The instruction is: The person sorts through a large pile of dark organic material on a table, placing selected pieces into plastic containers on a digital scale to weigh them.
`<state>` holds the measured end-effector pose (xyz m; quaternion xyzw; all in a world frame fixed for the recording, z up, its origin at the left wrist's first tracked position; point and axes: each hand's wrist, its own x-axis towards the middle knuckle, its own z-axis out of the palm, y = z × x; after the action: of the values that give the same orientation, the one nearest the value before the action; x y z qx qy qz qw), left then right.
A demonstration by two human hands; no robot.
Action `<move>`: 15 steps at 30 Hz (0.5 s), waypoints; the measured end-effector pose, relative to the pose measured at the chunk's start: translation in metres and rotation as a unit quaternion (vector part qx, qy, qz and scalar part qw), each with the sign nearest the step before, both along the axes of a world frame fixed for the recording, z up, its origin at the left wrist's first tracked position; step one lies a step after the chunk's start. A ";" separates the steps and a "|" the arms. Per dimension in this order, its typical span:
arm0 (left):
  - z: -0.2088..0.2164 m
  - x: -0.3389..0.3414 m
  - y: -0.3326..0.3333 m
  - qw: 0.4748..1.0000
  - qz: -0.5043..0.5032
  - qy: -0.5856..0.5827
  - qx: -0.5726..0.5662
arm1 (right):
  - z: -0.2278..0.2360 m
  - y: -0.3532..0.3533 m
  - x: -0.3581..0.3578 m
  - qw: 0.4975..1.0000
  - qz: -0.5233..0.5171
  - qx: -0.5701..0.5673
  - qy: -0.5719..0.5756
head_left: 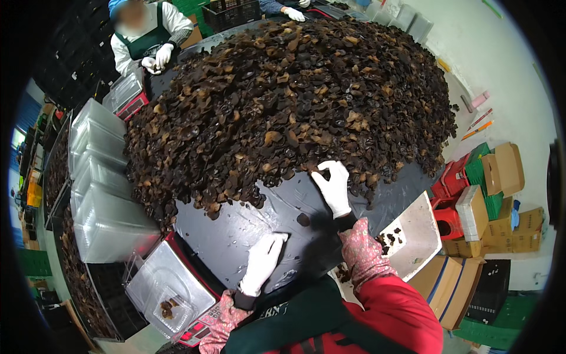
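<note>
Right hand (333,190) curled at the near edge of the dark fungus pile (283,112), thumb and forefinger nearly ringed, whether round a piece I can't tell; left hand (263,265) low over the black sheet (227,233), fingers together, grip unclear! A light fingertip pinch should spare the edges; farther left, clear tub (177,323) on the scale (191,259)

The heap of fungus (289,106) spreads over the far part of the desk (230,239). At its near edge is the right hand (334,187); the left hand (263,262) is nearer, to the left. Left of the heap stand stacked containers (112,221), with a scale (180,259) nearer, bearing a tray (184,312). A bin (415,227) sits near right, with boxes (522,239) farther right.
</note>
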<state>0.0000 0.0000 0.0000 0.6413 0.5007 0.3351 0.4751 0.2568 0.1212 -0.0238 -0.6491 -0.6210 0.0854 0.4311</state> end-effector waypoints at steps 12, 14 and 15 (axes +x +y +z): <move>-0.016 0.015 0.008 0.961 0.080 -0.242 -0.106 | 0.029 -0.120 -0.081 0.931 0.147 -0.161 0.294; -0.021 0.025 0.001 0.972 0.011 -0.194 -0.129 | 0.027 -0.136 -0.058 0.971 0.142 -0.120 0.148; -0.023 0.025 -0.003 0.977 -0.018 -0.162 -0.139 | 0.032 -0.145 -0.046 0.965 0.137 -0.140 0.172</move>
<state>0.0252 -0.0026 -0.0226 0.5149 0.4475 0.3529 0.6404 0.2110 -0.0238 0.0086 -0.5872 -0.6024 0.3404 0.4201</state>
